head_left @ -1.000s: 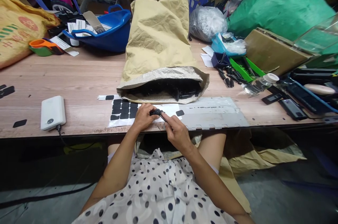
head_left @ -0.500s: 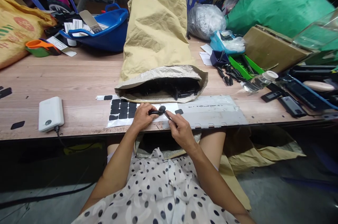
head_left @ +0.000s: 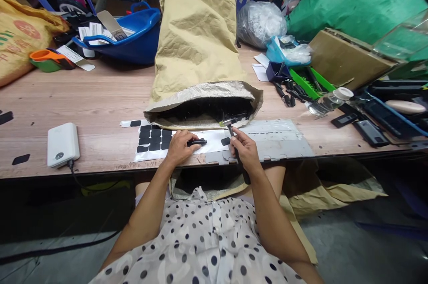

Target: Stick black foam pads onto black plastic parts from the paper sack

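My left hand [head_left: 179,146] is closed on a small black elongated part [head_left: 200,142], held low over a white backing sheet [head_left: 183,151] with rows of black rounded-square stickers [head_left: 155,137]. What kind of part it is, I cannot make out. To the right, my right hand [head_left: 245,148] grips the dark handle of a small hammer [head_left: 229,122]. Its head has a metallic middle and a yellowish end, and sits just before the mouth of a tan sack [head_left: 200,47]. Dark pieces lie inside that sack. One loose black sticker [head_left: 225,141] is between my hands.
A grey board [head_left: 274,141] lies along the table's front edge. At left are a white power bank [head_left: 63,145] with a cable and a blue basin [head_left: 133,39]. On the right stand a green tray [head_left: 310,83], a clear bottle [head_left: 329,102] and a cardboard box [head_left: 354,59].
The hammer has moved off the black part, up and to the right with my right hand; its head now points left. My left hand keeps the part in nearly the same place.
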### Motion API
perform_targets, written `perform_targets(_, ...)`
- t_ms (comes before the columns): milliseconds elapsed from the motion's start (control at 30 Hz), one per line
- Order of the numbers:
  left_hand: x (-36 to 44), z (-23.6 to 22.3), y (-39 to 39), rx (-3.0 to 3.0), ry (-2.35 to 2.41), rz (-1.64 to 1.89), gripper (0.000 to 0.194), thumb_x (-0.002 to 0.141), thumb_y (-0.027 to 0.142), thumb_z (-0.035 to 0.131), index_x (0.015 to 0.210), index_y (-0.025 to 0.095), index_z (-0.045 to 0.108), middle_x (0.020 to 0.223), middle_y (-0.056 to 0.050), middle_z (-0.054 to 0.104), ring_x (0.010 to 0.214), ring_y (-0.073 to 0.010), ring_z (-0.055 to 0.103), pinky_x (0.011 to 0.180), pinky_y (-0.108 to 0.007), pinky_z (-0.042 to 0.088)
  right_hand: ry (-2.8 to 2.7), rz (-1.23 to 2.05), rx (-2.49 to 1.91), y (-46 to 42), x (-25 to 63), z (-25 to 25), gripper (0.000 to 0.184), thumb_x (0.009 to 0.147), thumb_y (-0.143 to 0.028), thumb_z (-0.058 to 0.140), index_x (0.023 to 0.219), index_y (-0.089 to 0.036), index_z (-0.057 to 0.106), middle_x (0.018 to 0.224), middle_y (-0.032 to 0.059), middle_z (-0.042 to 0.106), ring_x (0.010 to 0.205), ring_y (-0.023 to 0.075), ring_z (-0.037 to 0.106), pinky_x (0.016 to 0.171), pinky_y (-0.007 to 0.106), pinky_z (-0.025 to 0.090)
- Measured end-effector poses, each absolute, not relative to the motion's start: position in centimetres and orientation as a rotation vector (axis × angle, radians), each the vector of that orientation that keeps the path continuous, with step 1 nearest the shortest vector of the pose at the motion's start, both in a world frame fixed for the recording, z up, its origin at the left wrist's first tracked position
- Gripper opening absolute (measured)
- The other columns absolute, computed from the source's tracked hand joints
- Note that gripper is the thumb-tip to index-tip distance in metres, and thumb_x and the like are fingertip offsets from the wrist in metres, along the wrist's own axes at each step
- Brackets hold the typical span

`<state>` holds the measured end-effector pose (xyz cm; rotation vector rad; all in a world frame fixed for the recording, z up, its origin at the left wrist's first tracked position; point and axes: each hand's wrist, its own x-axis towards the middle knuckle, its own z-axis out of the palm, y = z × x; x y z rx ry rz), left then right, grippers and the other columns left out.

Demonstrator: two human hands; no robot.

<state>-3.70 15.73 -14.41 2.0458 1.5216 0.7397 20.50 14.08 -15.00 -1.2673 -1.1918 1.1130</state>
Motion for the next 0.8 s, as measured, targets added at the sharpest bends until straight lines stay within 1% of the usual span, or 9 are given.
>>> perform_targets(67, -3.9, -14.5, 15.8, 2.061, 1.501, 0.754, 0.013, 0.08, 0.03, 0.071, 0.092, 0.026, 0.074, 0.089, -0.002, 0.066, 0.09, -0.0237, 0.055, 0.086, -0.039, 0.047, -1.121, 1.167, -1.236, 14.3, 20.7, -14.9, 0.062, 0.08, -0.049, 0.066, 0.135, -0.02, 0.063, 0.068, -0.0059, 0.054, 0.046, 0.0059, 0.042, 0.04, 0.019, 0.034)
perform_targets(200, -3.8, -14.3, 14.7, 2.129, 1.436, 0.768, 0.013, 0.082, 0.032, 0.071, 0.093, 0.025, 0.075, 0.094, -0.004, 0.067, 0.095, -0.0248, 0.055, 0.09, -0.041, 0.046, -1.086, 1.191, -1.218, 14.4, 20.6, -14.3, 0.062, 0.078, -0.049, 0.068, 0.133, -0.021, 0.064, 0.068, -0.0065, 0.053, 0.045, 0.0052, 0.044, 0.039, 0.018, 0.034)
perform_targets(267, -3.6, -14.1, 13.4, 2.183, 1.362, 0.736, 0.012, 0.082, 0.031, 0.072, 0.093, 0.026, 0.075, 0.104, -0.006, 0.067, 0.103, -0.0264, 0.056, 0.096, -0.044, 0.045, -1.087, 1.194, -1.218, 14.2, 20.5, -14.2, 0.062, 0.078, -0.048, 0.068, 0.133, -0.02, 0.064, 0.068, -0.0065, 0.053, 0.045, 0.0051, 0.044, 0.039, 0.018, 0.034)
perform_targets(367, -3.2, -14.0, 11.0, 2.268, 1.243, 0.65, 0.01, 0.08, 0.028, 0.075, 0.09, 0.027, 0.076, 0.125, -0.006, 0.065, 0.118, -0.0304, 0.053, 0.106, -0.051, 0.042, -1.097, 1.19, -1.22, 14.1, 20.4, -14.3, 0.061, 0.079, -0.048, 0.068, 0.133, -0.02, 0.064, 0.067, -0.0064, 0.053, 0.045, 0.0052, 0.044, 0.039, 0.018, 0.034)
perform_targets(467, -2.9, -14.2, 9.3, 2.358, 1.193, 0.565, 0.012, 0.077, 0.026, 0.078, 0.089, 0.028, 0.077, 0.146, -0.005, 0.055, 0.136, -0.0365, 0.044, 0.112, -0.057, 0.038, -1.112, 1.188, -1.218, 14.0, 20.4, -14.4, 0.061, 0.08, -0.048, 0.067, 0.134, -0.02, 0.063, 0.066, -0.0063, 0.053, 0.045, 0.0057, 0.044, 0.039, 0.018, 0.034)
perform_targets(533, -2.8, -14.4, 8.7, 2.423, 1.173, 0.514, 0.013, 0.076, 0.025, 0.079, 0.088, 0.027, 0.078, 0.154, -0.004, 0.048, 0.143, -0.0388, 0.038, 0.115, -0.06, 0.036, -1.114, 1.187, -1.215, 14.1, 20.4, -14.6, 0.061, 0.081, -0.048, 0.066, 0.135, -0.02, 0.063, 0.066, -0.0063, 0.053, 0.045, 0.0058, 0.043, 0.039, 0.018, 0.034)
perform_targets(667, -2.5, -14.9, 8.5, 2.512, 1.174, 0.453, 0.015, 0.074, 0.019, 0.079, 0.087, 0.026, 0.077, 0.16, -0.004, 0.042, 0.146, -0.0389, 0.036, 0.118, -0.061, 0.034, -1.118, 1.181, -1.205, 14.1, 20.4, -14.8, 0.059, 0.081, -0.048, 0.066, 0.133, -0.019, 0.064, 0.065, -0.0067, 0.053, 0.045, 0.0056, 0.042, 0.039, 0.018, 0.034)
perform_targets(800, -2.3, -15.1, 8.4, 2.514, 1.201, 0.466, 0.016, 0.072, 0.017, 0.081, 0.085, 0.024, 0.077, 0.16, -0.005, 0.041, 0.146, -0.0401, 0.036, 0.118, -0.062, 0.034, -1.111, 1.183, -1.199, 14.1, 20.3, -14.8, 0.059, 0.08, -0.048, 0.067, 0.131, -0.019, 0.064, 0.064, -0.007, 0.053, 0.045, 0.0059, 0.043, 0.039, 0.019, 0.035)
